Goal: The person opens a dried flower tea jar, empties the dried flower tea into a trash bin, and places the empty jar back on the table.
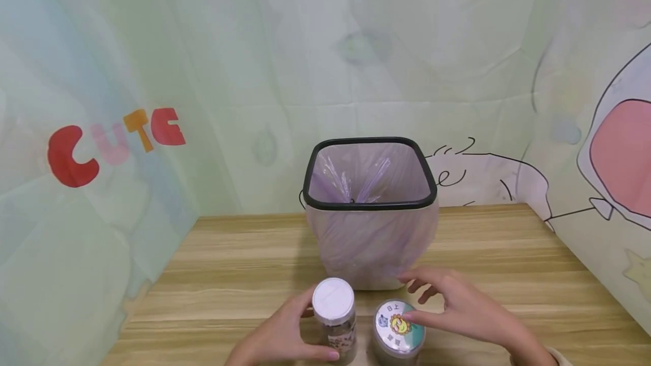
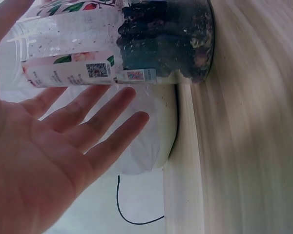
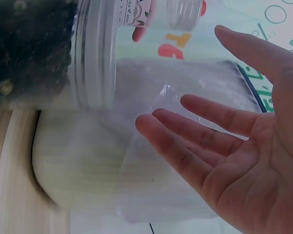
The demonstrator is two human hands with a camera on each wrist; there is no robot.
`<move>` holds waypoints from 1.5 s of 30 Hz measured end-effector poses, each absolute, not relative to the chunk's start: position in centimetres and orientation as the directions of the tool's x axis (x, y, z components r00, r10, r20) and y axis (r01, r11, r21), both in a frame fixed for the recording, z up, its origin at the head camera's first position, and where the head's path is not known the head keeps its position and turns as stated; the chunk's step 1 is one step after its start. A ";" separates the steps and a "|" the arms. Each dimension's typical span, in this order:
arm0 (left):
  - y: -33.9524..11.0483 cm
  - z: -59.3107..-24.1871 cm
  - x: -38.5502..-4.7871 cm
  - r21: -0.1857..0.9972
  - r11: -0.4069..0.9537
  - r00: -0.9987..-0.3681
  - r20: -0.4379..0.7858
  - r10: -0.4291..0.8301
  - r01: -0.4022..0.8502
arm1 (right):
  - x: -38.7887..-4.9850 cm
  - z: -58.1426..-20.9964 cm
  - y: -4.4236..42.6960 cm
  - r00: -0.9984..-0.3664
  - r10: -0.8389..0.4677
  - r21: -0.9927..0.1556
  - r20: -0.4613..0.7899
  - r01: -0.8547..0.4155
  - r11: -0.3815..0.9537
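Observation:
A clear jar with a white lid [image 1: 333, 300] stands at the table's front, showing dark contents and a floral label [image 2: 68, 70] in the left wrist view. My left hand [image 1: 285, 329] is spread around it, thumb by its front and fingers behind; those fingers [image 2: 107, 122] look nearly straight, and firm contact cannot be told. To its right stands a wider jar with a cartoon lid [image 1: 399, 326] and dark contents [image 3: 31, 53]. Over and beside it hovers my right hand [image 1: 465, 312], thumb apart from the loosely bent fingers [image 3: 185, 146], holding nothing.
Behind the jars stands a bin [image 1: 376, 247] with a black rim [image 1: 370, 206] and a translucent, purplish liner [image 1: 351, 179]. The wooden table [image 1: 229, 275] meets a printed cloth backdrop [image 1: 244, 100] at the back and sides.

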State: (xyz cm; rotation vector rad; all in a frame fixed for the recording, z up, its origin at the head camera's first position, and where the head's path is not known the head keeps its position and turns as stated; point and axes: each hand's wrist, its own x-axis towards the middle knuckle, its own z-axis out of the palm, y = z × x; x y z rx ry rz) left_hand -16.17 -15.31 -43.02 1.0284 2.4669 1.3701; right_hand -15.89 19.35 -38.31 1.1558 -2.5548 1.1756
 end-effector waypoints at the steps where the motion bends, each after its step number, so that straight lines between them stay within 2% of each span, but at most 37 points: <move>1: -15.2 -43.0 -16.2 0.797 0.346 -0.755 0.198 0.625 0.495 | -15.9 -38.2 19.1 -0.707 -0.601 -0.616 0.372 -0.673 0.410; 5: -14.9 -43.2 -16.1 0.814 0.329 -0.757 0.194 0.624 0.479 | -16.1 -38.0 18.2 -0.684 -0.622 -0.627 0.381 -0.685 0.369; 11: -14.6 -43.4 -16.1 0.824 0.316 -0.764 0.201 0.613 0.470 | -16.5 -37.8 16.8 -0.612 -0.665 -0.589 0.428 -0.747 0.308; 16: -14.4 -43.5 -16.3 0.818 0.313 -0.759 0.213 0.615 0.482 | -16.6 -37.7 15.4 -0.615 -0.661 -0.575 0.430 -0.751 0.324; 22: -14.3 -43.4 -16.3 0.829 0.296 -0.758 0.212 0.617 0.473 | -16.6 -37.3 13.6 -0.598 -0.669 -0.606 0.442 -0.748 0.269; 28: -14.2 -43.5 -16.3 0.833 0.286 -0.757 0.219 0.616 0.474 | -16.6 -37.2 12.4 -0.538 -0.684 -0.581 0.493 -0.789 0.202; 34: -14.0 -43.6 -16.5 0.816 0.255 -0.727 0.264 0.634 0.519 | -16.6 -37.3 11.9 -0.481 -0.694 -0.538 0.536 -0.828 0.158; 45: -13.5 -43.4 -16.6 0.734 0.255 -0.673 0.351 0.651 0.629 | -16.2 -37.2 11.6 -0.457 -0.681 -0.504 0.572 -0.851 0.148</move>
